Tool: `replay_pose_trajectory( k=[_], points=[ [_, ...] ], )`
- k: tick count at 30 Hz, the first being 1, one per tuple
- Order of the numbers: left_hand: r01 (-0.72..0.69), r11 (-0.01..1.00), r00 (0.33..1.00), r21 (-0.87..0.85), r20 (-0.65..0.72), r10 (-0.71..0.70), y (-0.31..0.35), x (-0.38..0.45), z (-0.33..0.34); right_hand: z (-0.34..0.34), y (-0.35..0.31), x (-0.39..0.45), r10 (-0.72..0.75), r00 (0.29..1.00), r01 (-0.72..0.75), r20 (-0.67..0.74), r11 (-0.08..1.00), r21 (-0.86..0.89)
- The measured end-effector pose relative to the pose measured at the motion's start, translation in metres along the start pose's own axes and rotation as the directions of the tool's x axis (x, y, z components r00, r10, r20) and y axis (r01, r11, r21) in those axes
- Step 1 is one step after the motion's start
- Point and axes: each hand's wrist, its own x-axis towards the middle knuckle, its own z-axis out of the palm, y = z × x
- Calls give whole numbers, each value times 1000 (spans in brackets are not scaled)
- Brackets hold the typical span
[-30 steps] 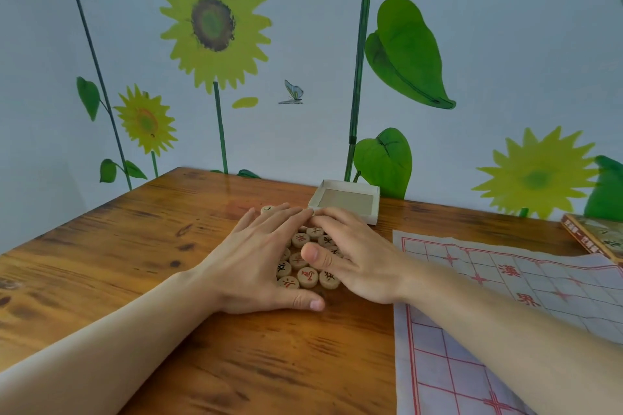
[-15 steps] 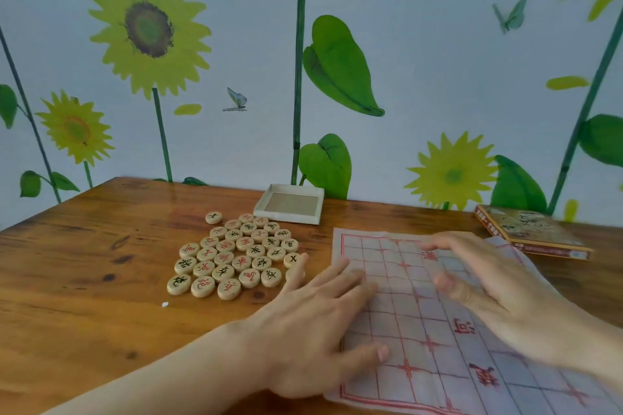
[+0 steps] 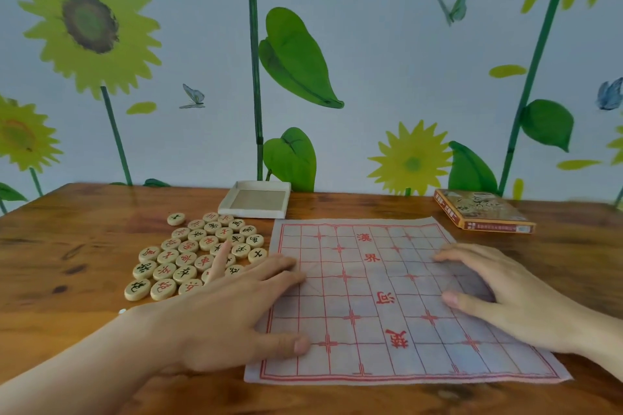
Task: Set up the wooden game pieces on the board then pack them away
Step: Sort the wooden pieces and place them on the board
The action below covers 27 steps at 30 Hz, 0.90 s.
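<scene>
A thin white board (image 3: 381, 300) gridded in red lies flat on the wooden tabletop (image 3: 67, 280). The left hand (image 3: 232, 317) and right hand (image 3: 505, 300) press on it, fingers straight and holding nothing. Just left of the board, about thirty round wooden game pieces (image 3: 192, 256) with red or black characters cluster flat. Behind the board sit one open tray (image 3: 255, 200) and one printed box (image 3: 482, 215).
</scene>
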Motion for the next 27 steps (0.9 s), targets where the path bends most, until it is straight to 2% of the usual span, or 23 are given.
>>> replay_pose_trajectory(
  k=[5,10,13,17,19,24,27],
  points=[
    [-13,999,1000,-42,2,13,-2,1,-4,-7,7,30,64,996,-60,-61,996,72],
    [-28,999,999,-27,-22,28,-7,4,-2,-10,24,86,118,982,-118,-150,993,7],
    [-39,999,999,-37,-20,38,-7,5,-3,-10,30,113,156,978,-168,-140,983,-77],
    [-46,998,999,-34,-27,45,-9,8,-2,-8,31,125,165,975,-178,-150,981,-75],
    [-48,998,999,-35,-24,47,-10,8,-2,-4,32,127,153,970,-164,-189,986,-40],
    [-54,998,998,-24,-32,53,-10,8,-3,-2,33,121,206,922,-148,-328,970,191],
    [-58,998,998,-23,-37,57,-10,8,-3,0,38,120,236,891,-162,-388,963,215]
  ],
)
